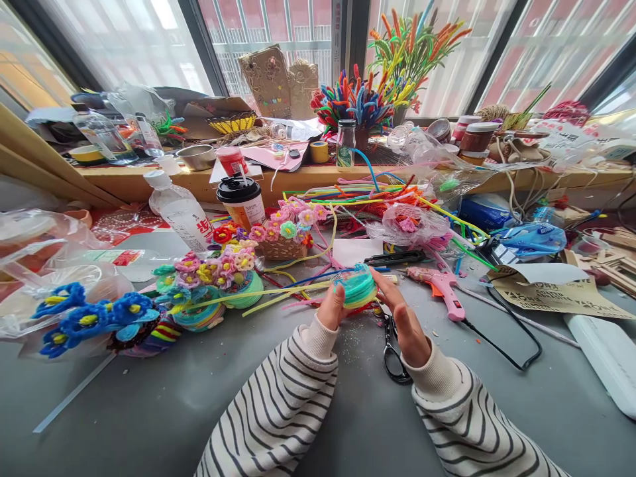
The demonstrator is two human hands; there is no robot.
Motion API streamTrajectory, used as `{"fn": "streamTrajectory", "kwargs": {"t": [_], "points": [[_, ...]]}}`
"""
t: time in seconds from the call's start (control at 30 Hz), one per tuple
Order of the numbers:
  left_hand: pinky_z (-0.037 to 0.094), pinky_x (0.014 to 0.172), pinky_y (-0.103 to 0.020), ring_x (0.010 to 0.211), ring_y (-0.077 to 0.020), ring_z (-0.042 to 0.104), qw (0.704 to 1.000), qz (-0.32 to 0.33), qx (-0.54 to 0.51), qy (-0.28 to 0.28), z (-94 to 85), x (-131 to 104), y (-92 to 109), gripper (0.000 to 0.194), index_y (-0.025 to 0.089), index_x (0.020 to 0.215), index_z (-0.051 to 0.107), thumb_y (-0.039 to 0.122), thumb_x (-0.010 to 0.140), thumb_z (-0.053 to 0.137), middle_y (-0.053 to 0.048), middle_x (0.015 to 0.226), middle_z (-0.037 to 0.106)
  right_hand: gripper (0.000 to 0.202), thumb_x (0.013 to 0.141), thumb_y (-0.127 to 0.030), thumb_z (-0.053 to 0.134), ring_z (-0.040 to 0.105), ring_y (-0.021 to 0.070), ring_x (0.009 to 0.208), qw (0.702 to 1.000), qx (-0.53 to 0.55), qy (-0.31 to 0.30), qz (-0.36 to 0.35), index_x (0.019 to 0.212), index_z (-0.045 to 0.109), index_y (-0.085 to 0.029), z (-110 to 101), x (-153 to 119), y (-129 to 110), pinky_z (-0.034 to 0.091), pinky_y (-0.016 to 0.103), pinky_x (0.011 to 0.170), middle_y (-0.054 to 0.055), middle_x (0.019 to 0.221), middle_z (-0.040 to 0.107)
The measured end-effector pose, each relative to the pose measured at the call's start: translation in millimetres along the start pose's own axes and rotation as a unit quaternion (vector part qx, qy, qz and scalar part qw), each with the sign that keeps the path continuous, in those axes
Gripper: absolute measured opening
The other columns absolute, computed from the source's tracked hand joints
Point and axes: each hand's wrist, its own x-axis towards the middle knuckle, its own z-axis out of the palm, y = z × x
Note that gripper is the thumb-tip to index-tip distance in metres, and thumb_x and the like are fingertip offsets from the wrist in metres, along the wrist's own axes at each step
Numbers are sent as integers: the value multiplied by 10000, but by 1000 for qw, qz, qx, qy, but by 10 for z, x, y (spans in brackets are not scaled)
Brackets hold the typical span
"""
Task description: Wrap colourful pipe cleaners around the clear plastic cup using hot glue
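Above the grey table, my left hand [332, 306] holds a small round pot wrapped in teal and yellow pipe cleaners [356, 289], thumb in front and the other fingers hidden behind it. My right hand [405, 321] is at the pot's right side, fingers stretched out and fingertips against or very close to its rim. Black-handled scissors [392, 354] lie beneath and beside my right hand. A pink glue gun [440, 288] rests to the right. Yellow pipe cleaners [278, 295] reach across the table toward the pot from the left.
Pots of pipe-cleaner flowers [199, 281] stand at left, near a plastic bottle [179, 209] and a lidded cup [242, 199]. Behind lie loose pipe cleaners [342, 193] and a black cutter [395, 257]. The glue gun's cord [501, 354] loops at right, near a white device [603, 361].
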Motion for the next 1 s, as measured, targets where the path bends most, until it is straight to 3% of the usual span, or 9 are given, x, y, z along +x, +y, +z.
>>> {"fn": "streamTrajectory", "kwargs": {"t": [0.17, 0.37, 0.53, 0.73, 1.0], "points": [[394, 970, -471, 1073, -305, 560, 1000, -10, 16, 23, -7, -13, 46, 545, 151, 1060, 571, 439, 620, 713, -95, 1082, 651, 635, 821, -642, 188, 252, 246, 1324, 999, -34, -29, -23, 1332, 364, -309, -4, 3, 2, 321, 460, 1014, 20, 1424, 332], [459, 894, -475, 1032, -324, 583, 998, -50, 20, 18, -24, -22, 98, 480, 154, 1025, 605, 461, 661, 662, -107, 1043, 663, 615, 822, -635, 222, 306, 252, 1299, 998, -46, -13, -33, 1313, 400, -309, 5, 3, 24, 345, 454, 997, 31, 1399, 376], [509, 835, -398, 982, -286, 614, 998, -53, 15, 26, -62, -28, 131, 469, 175, 1006, 605, 450, 635, 687, -65, 989, 681, 610, 813, -637, 263, 319, 263, 1294, 999, -14, -19, -26, 1302, 415, -306, 8, -5, -3, 341, 458, 1001, 34, 1401, 377], [532, 740, -378, 870, -291, 651, 996, -80, 1, 33, -118, 14, 97, 560, 141, 956, 630, 555, 581, 672, -98, 942, 689, 651, 799, -652, 279, 319, 265, 1290, 999, 25, -19, -22, 1325, 373, -280, 7, -13, -5, 327, 449, 1011, 57, 1412, 353], [511, 754, -362, 870, -255, 649, 993, -105, -53, -19, -77, -18, 168, 549, 177, 961, 630, 602, 615, 614, -89, 987, 676, 603, 805, -645, 270, 335, 255, 1269, 999, 26, 0, -29, 1265, 429, -289, 0, -7, 6, 363, 421, 982, 71, 1362, 377]]}}
